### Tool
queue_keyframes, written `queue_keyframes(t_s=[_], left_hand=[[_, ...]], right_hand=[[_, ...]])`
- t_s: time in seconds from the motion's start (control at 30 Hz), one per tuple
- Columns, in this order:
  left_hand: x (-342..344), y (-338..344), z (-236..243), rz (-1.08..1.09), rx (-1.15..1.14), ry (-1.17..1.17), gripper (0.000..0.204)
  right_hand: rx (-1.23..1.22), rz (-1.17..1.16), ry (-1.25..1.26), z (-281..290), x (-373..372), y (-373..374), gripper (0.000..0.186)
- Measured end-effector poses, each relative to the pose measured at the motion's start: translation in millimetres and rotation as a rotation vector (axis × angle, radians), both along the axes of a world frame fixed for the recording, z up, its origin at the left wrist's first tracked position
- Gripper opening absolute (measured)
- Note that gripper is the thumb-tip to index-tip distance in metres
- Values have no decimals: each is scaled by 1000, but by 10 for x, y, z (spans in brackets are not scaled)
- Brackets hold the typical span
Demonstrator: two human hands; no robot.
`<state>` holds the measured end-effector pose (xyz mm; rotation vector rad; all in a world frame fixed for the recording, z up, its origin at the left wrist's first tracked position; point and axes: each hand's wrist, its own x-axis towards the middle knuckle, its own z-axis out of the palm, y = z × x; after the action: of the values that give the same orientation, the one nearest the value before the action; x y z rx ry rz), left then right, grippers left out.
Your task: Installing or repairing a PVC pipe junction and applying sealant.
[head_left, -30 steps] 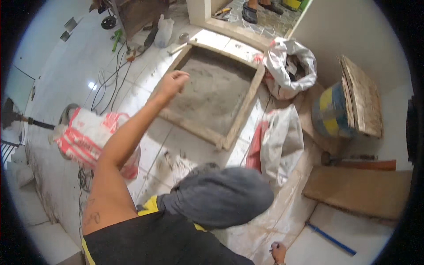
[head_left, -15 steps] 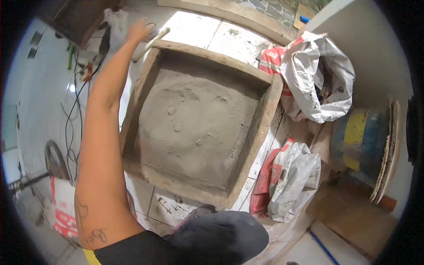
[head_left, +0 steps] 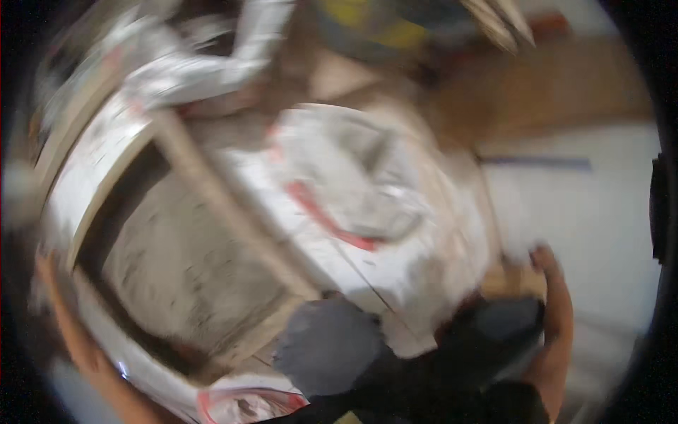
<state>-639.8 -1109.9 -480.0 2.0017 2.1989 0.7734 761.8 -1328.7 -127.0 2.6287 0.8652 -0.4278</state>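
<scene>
Strong motion blur smears the whole view. At the far left, my left hand (head_left: pixel 46 268) is beside the outer side of a square wooden box (head_left: pixel 219 205). Its fingers are too smeared to read. Fine grey powder, like dry cement mix (head_left: pixel 191 261), lies spread inside the box. Over on the right, my right hand (head_left: pixel 543 258) hangs beside my knee, near a light brown board (head_left: pixel 515 280). Whether it holds or touches anything cannot be made out.
A white and red sack (head_left: pixel 346 177) lies right of the box, and an open white sack (head_left: pixel 191 78) stands beyond it. A blue and yellow drum (head_left: pixel 374 25) is at the back. A blue rod (head_left: pixel 537 163) lies at right. Another red-and-white sack (head_left: pixel 251 404) sits near my legs.
My view has swung to the right, so the box now sits at the left. My right hand has come into view. My left hand, earlier near a pale stick, is now at the left edge.
</scene>
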Motion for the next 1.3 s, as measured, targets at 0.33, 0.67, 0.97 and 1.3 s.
queue_keyframes(t_s=[0.33,0.67,0.97,1.3], left_hand=[[4198,610,2579,-380,-13,29,62],[9299,1319,2284,-965,-130,-43,55],[10183,2051,101,-624,-395,206,79],[8681,592,2352,-898,126,-322,68]], right_hand=[[14,397,171,-947,-174,468,24],[203,408,754,-1305,-572,912,32],[110,381,823,-1200,-222,545,33],[-40,288,760,-1706,-219,518,31]])
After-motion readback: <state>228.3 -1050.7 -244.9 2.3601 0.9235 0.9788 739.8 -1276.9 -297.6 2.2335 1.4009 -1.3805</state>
